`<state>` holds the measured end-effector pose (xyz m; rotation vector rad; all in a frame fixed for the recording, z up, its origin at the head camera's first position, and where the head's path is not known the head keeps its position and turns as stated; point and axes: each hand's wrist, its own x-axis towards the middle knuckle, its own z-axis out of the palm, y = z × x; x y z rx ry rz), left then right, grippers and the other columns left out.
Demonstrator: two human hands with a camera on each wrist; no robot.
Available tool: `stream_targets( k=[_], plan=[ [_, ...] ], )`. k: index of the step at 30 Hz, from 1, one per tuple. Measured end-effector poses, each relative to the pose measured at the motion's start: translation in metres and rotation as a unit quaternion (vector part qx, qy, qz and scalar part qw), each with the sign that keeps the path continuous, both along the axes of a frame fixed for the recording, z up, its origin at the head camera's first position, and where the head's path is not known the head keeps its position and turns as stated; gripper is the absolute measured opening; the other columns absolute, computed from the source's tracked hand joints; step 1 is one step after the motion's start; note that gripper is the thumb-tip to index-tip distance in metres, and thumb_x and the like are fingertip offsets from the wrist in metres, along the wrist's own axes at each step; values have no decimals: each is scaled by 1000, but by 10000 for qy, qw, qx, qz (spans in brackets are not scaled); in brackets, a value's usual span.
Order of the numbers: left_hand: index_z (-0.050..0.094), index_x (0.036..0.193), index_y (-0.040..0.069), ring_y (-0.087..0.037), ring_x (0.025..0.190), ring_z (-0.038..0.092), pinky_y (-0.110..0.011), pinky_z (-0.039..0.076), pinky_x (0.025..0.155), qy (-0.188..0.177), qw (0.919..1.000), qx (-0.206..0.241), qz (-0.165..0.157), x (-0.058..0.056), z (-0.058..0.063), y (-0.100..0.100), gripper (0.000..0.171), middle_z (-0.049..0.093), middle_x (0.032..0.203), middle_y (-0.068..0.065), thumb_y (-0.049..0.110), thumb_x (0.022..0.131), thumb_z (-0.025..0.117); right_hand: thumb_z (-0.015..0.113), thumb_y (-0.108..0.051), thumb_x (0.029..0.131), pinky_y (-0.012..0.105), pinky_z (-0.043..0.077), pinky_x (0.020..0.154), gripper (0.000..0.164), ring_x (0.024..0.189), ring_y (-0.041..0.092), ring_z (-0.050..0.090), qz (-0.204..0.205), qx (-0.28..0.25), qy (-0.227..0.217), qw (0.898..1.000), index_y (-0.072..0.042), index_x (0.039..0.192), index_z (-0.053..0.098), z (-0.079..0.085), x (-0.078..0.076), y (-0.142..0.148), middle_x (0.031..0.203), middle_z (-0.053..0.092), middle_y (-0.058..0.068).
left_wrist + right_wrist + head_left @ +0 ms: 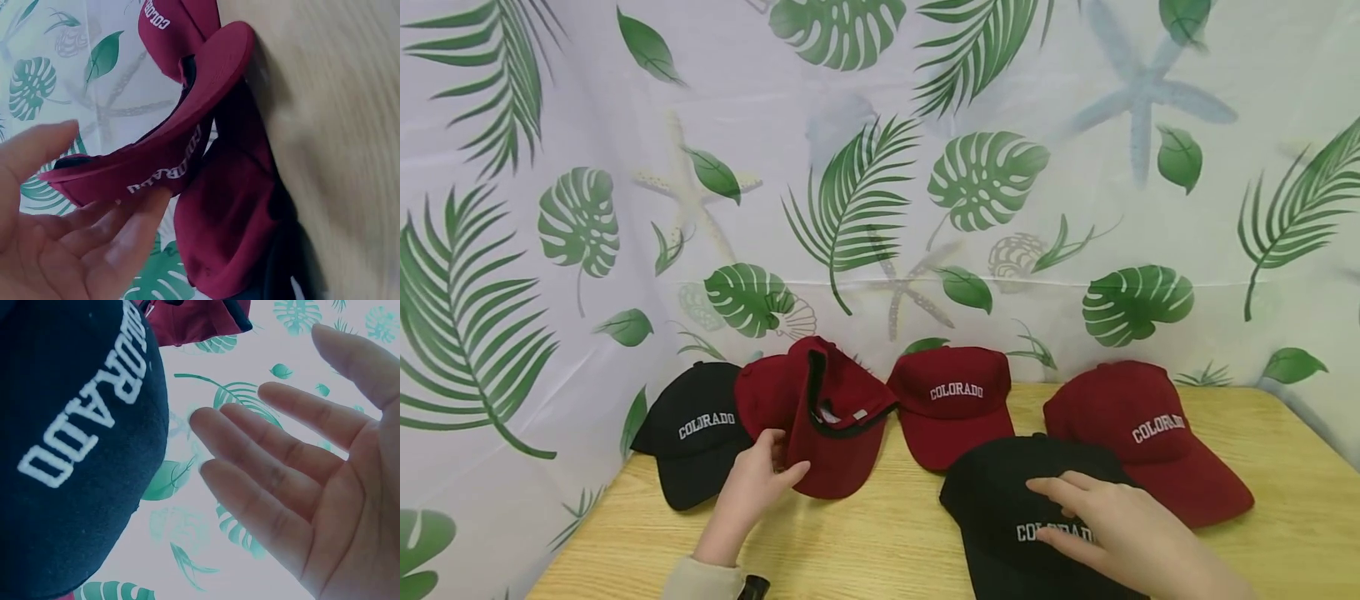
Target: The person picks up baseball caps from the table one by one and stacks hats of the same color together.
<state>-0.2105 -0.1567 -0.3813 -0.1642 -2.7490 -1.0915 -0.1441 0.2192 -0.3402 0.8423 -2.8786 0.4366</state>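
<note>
"What's the left hand (758, 479) doing?"
"Unclenched, it's touching the tipped red cap (844, 457), lower left of centre."
"And the right hand (1123, 523)?"
"Released, it's hovering by the black cap (1000, 492), lower right."

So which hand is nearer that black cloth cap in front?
Right: the right hand is close by the black cap, not touching; the left hand is farther left, at a tilted red cloth cap.
</note>
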Motion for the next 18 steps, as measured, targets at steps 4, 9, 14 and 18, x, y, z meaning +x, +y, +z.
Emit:
stream_targets(
  k=[4,9,14,18],
  plan=[
    [57,95,-4,-17,69,55,-31,44,61,169,9996,-147,-181,-1,-4,1,22,61,79,-6,10,79,64,56,-53,78,21,47,58,51,69,-1,54,-52,5,0,10000,-14,111,59,1,-1,2,90,55,-10],
    [56,75,2,-12,51,42,-27,36,48,591,9972,-424,-201,-2,-5,5,8,47,57,0,2,83,53,55,-55,78,22,47,58,52,69,-1,54,-127,43,-70,9999,-15,111,59,3,-1,2,92,56,-9],
    [56,77,2,-13,50,41,-28,35,47,1111,9928,-372,267,2,1,6,12,44,55,1,2,86,48,57,-52,78,22,47,59,50,70,0,54,-128,21,-47,9999,-15,111,59,2,0,3,92,55,-10],
    [58,82,2,-11,47,38,-25,33,44,1765,9829,-161,491,7,7,7,10,42,53,1,2,88,48,57,-51,79,22,47,58,49,69,-1,53,-71,-33,-14,10000,-14,111,59,2,1,4,91,55,-10]
  ],
)
